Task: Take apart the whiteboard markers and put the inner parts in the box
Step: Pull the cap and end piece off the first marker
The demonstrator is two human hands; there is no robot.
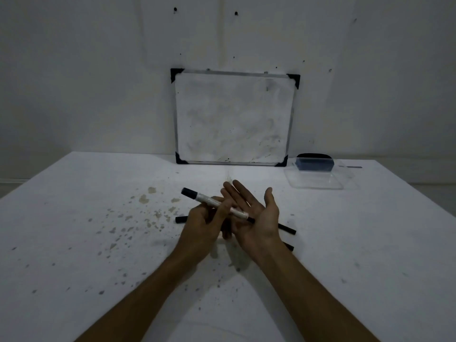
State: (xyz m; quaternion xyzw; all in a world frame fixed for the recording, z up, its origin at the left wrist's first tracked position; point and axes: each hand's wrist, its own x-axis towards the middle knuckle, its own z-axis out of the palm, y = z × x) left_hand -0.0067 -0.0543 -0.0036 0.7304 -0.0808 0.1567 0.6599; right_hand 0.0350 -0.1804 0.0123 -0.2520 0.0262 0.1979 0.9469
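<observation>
A plain white wall [98,70] fills the upper half of the view, dim and greyish under weak, even light. Small dark holes and specks [236,13] dot it here and there, and faint vertical seams run down it. Leaning upright against the wall, resting on the far edge of the surface [370,243], is a small framed board [233,118] with black corner caps and a smudged, wiped-over face (grey smears and a few dark flecks near its lower edge). The surface is white and broad, marked left of centre with a scatter of brownish-grey stains [143,198] and smaller dark spots. To the far left, beyond the surface's edge, a pale strip [9,181] shows low against the wall.
</observation>
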